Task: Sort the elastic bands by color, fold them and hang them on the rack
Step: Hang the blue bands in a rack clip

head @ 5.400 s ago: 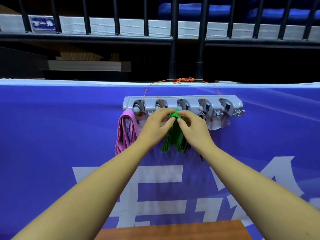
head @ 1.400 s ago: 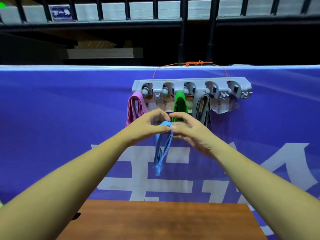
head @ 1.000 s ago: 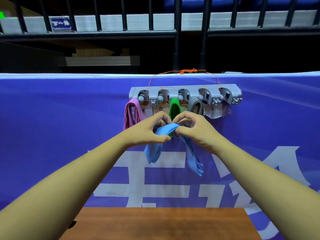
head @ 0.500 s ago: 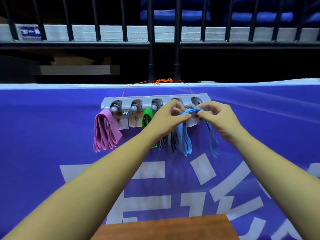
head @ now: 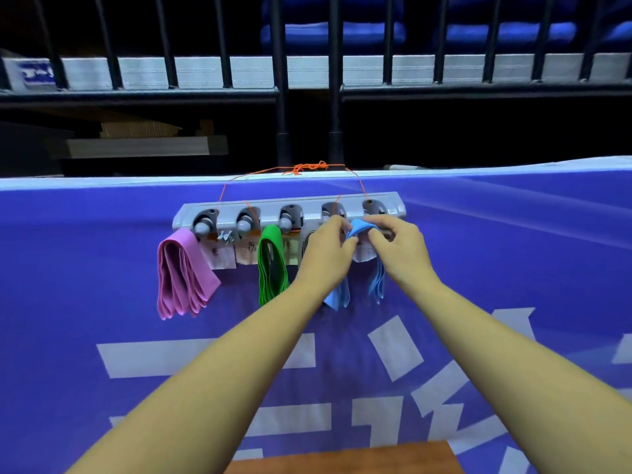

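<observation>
While the folded blue band (head: 359,228) sits up against the right end of the grey rack (head: 301,202), the left grip (head: 325,256) and the right grip (head: 400,251) each pinch its top fold between curled fingers and thumb, and its loops hang below them. Whether it has caught a hook cannot be told. A green band (head: 272,265) and a pink band (head: 181,275) hang further left, above the wooden surface (head: 342,456).

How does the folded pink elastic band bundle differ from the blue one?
The pink bundle hangs untouched at the left end of the grey rack; the blue bundle is near its right end, pinched by the left hand and right hand. Pink hangs as one fan; blue drops in two tails. Both are folded.
</observation>
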A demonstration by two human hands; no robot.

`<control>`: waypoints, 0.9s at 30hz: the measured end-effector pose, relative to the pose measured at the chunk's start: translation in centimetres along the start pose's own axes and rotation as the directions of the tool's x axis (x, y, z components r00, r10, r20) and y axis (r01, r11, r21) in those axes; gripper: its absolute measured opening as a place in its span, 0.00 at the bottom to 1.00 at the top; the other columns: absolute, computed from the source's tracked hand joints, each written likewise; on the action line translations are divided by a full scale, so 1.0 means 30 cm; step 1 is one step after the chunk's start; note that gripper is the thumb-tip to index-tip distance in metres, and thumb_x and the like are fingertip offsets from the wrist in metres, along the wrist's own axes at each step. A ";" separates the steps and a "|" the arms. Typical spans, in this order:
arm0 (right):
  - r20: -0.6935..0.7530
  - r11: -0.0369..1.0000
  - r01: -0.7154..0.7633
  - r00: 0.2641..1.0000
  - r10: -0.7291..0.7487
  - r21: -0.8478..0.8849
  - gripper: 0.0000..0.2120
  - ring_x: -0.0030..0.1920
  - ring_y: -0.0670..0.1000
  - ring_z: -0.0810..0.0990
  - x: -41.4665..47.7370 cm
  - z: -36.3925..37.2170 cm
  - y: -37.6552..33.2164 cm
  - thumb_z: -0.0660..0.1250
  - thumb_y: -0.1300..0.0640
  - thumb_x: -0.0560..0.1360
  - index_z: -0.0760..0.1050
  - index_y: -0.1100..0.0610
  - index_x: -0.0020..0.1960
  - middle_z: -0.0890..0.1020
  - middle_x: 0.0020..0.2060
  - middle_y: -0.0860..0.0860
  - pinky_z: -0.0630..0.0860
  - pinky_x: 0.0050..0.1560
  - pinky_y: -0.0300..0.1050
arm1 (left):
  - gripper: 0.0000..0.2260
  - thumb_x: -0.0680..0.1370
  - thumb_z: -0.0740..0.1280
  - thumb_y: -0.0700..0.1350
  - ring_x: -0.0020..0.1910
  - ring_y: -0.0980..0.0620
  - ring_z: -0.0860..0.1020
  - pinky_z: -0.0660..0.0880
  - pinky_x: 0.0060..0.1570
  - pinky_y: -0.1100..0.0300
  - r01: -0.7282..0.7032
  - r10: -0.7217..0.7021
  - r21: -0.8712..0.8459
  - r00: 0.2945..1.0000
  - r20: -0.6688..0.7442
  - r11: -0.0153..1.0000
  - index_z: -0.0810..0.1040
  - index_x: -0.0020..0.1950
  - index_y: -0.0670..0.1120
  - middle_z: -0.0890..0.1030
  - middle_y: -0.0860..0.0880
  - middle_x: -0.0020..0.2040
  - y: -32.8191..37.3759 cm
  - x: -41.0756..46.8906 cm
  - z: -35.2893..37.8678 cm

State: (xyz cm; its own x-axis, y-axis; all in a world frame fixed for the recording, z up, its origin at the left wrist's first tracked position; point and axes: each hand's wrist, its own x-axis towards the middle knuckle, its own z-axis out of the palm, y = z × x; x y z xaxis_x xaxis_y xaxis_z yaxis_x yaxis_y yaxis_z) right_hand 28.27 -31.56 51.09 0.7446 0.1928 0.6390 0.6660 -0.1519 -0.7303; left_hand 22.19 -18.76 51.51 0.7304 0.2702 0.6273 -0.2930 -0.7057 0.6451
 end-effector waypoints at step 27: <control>-0.018 0.979 0.016 1.000 -0.013 0.202 0.09 0.51 0.40 0.82 0.022 0.027 0.078 0.68 0.57 0.77 0.83 0.54 0.56 0.85 0.49 0.43 0.77 0.53 0.36 | 0.12 0.81 0.64 0.41 0.55 0.56 0.79 0.72 0.56 0.69 -0.127 0.100 -0.109 0.969 -0.224 0.986 0.80 0.62 0.44 0.83 0.49 0.57 -0.054 0.016 0.104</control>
State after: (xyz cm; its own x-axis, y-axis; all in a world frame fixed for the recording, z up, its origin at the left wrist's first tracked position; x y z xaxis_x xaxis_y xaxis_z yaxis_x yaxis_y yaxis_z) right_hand 30.29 -31.01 49.63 0.7367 0.1769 0.6527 0.6554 0.0506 -0.7536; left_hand 24.93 -19.53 49.39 0.5406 0.3384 0.7702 -0.4483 -0.6588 0.6041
